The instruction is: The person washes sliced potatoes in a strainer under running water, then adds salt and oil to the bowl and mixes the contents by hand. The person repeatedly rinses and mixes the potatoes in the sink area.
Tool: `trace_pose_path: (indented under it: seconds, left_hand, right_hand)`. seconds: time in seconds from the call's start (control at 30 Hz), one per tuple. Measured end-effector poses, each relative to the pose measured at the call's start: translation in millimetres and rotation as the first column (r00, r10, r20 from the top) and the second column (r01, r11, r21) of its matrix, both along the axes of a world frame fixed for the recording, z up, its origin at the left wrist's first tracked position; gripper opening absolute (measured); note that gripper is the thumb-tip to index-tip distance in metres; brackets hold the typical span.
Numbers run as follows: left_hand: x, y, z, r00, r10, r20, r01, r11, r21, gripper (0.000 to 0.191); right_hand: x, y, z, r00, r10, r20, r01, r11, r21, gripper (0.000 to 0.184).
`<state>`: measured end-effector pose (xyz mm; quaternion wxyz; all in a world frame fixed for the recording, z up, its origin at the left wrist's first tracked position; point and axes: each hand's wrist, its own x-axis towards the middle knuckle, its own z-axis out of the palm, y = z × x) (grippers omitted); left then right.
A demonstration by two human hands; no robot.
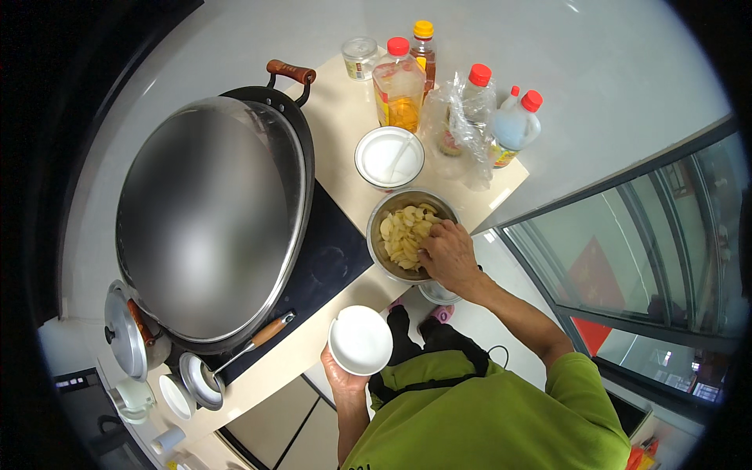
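My left hand (345,376) holds a white bowl (361,341) by its side, in front of the counter's edge. A notch shows in the bowl's rim, and nothing can be seen inside it. My right hand (451,252) reaches into a stainless steel bowl (376,222) at the counter's corner. Pale yellow slices, probably potato (405,232), fill much of that steel bowl. My right fingertips are down among the slices at the bowl's right side, partly hidden, so whether they grip any is unclear.
A large wok (309,147) under a domed metal lid (205,223) covers most of the black cooktop (335,258). Behind the steel bowl stand a white-filled bowl (382,155), an oil bottle (399,88) and a bagged bottle (470,111). A ladle (267,332) lies near the front edge.
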<state>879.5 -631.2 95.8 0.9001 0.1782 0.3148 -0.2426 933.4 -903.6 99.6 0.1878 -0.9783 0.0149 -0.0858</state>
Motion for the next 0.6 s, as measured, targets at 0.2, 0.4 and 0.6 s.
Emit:
trace_pose_path:
  seconds: [0.2, 0.4, 0.6]
  left_hand:
    - [0.6, -0.3, -1.6, 1.0, 0.003, 0.02, -0.004, 1.0, 0.027, 0.04]
    - [4.0, -2.6, -1.6, 1.0, -0.006, 0.015, 0.006, 1.0, 0.01, 0.039]
    - [5.8, 0.3, -4.4, 1.0, 0.003, 0.003, -0.003, 0.999, 0.038, 0.041]
  right_hand:
    - [4.7, 0.5, -2.2, 0.999, 0.019, 0.045, -0.016, 0.998, -0.062, 0.009]
    - [23.0, 10.0, -6.0, 0.996, 0.087, 0.004, -0.077, 0.894, -0.442, 0.013]
    - [30.0, 9.1, -9.1, 0.973, 0.232, 0.019, -0.198, 0.868, -0.455, 0.014]
